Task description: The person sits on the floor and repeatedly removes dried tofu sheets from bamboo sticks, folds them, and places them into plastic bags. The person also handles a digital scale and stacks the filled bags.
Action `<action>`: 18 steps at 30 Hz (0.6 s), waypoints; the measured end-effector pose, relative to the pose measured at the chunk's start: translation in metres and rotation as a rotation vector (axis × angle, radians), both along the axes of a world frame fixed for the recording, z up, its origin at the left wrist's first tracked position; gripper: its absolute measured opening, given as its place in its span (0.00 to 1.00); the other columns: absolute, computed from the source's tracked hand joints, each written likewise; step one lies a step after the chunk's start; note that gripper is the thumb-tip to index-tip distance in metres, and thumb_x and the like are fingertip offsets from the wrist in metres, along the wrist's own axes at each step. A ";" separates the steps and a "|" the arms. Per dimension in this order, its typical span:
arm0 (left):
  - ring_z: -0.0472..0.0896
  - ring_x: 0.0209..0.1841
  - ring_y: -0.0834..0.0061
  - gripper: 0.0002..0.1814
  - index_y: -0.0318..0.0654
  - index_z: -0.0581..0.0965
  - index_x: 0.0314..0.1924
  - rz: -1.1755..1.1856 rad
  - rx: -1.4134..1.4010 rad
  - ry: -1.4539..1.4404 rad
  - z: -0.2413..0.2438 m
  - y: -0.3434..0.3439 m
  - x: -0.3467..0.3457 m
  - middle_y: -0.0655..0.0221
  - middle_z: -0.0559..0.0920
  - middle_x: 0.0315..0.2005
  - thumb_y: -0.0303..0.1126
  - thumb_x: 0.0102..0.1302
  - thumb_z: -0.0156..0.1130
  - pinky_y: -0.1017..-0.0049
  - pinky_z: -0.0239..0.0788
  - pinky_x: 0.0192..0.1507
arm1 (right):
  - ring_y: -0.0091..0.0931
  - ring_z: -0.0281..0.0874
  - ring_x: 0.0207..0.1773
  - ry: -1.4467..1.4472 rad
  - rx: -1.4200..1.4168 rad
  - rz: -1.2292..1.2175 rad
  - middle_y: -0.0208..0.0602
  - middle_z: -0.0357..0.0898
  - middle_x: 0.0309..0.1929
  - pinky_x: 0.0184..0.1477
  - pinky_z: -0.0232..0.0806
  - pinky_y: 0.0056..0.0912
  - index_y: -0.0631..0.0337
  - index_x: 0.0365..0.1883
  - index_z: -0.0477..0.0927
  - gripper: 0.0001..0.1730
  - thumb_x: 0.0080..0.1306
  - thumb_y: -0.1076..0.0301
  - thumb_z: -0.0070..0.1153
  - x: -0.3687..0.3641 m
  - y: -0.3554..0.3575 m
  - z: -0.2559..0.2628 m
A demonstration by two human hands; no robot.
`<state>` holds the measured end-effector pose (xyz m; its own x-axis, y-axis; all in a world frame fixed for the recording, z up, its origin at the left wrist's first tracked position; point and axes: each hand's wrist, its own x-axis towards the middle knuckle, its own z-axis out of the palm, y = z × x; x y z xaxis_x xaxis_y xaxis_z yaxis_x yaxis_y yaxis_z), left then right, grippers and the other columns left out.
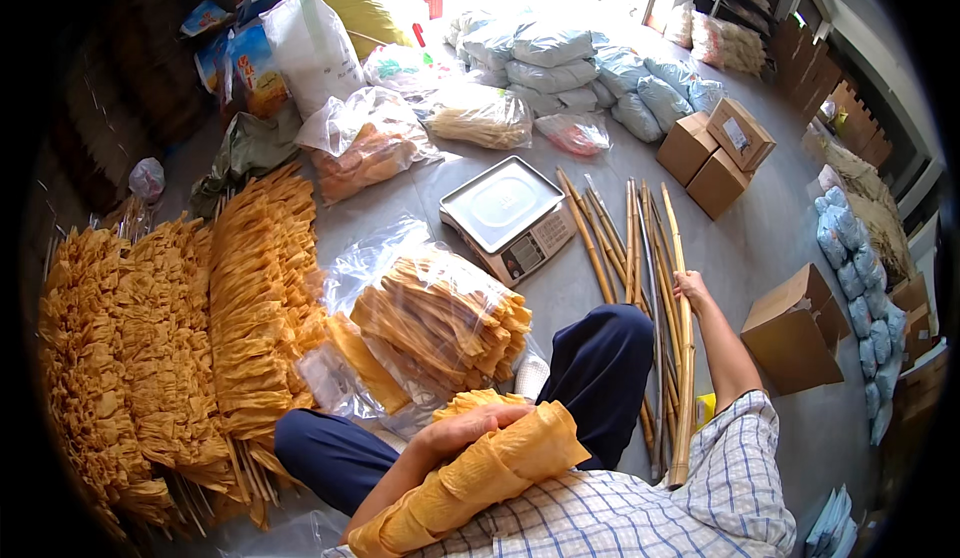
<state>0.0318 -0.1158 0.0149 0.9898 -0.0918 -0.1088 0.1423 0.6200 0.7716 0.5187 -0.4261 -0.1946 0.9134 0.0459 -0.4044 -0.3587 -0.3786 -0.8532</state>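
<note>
My left hand (pixel 477 424) lies along a stack of folded yellow sheets (pixel 480 479), which look like dried tofu skin, and holds them against my lap and shirt. More sheet edges (pixel 476 402) show just beyond its fingers. At my right side, my right hand (pixel 690 289) grips a long bamboo pole (pixel 685 378) that slants back toward my shoulder. Several more bamboo poles (pixel 631 243) lie beside it, next to my raised knee. In front of my lap sits a clear plastic bag (pixel 442 310) packed with the same yellow sheets.
A digital scale (pixel 502 209) stands ahead. Dense rows of yellow sheets (pixel 259 295) hang on sticks at left. Pale blue bags (pixel 551 44) are piled at the back. Closed cartons (pixel 709 149) and an open cardboard box (pixel 795 333) stand on the right.
</note>
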 end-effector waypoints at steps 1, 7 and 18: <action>0.66 0.62 0.68 0.23 0.31 0.63 0.61 0.006 0.002 0.005 0.000 0.000 0.000 0.53 0.66 0.60 0.34 0.69 0.44 0.71 0.53 0.66 | 0.19 0.63 0.16 -0.004 0.028 -0.004 0.31 0.65 0.20 0.12 0.60 0.21 0.62 0.29 0.68 0.12 0.64 0.64 0.54 -0.005 0.002 -0.001; 0.67 0.61 0.68 0.22 0.30 0.63 0.61 0.014 -0.013 0.030 0.002 -0.003 0.001 0.53 0.67 0.60 0.32 0.69 0.45 0.72 0.55 0.65 | 0.18 0.67 0.16 0.052 0.473 -0.036 0.31 0.70 0.19 0.14 0.64 0.16 0.67 0.30 0.72 0.04 0.59 0.78 0.54 -0.001 0.026 0.017; 0.70 0.59 0.70 0.21 0.29 0.64 0.60 0.116 -0.041 0.093 0.005 -0.006 -0.004 0.53 0.67 0.59 0.27 0.68 0.47 0.74 0.59 0.64 | 0.20 0.70 0.21 -0.277 -0.179 0.075 0.31 0.72 0.26 0.16 0.64 0.24 0.61 0.54 0.70 0.21 0.60 0.76 0.51 0.017 0.033 0.012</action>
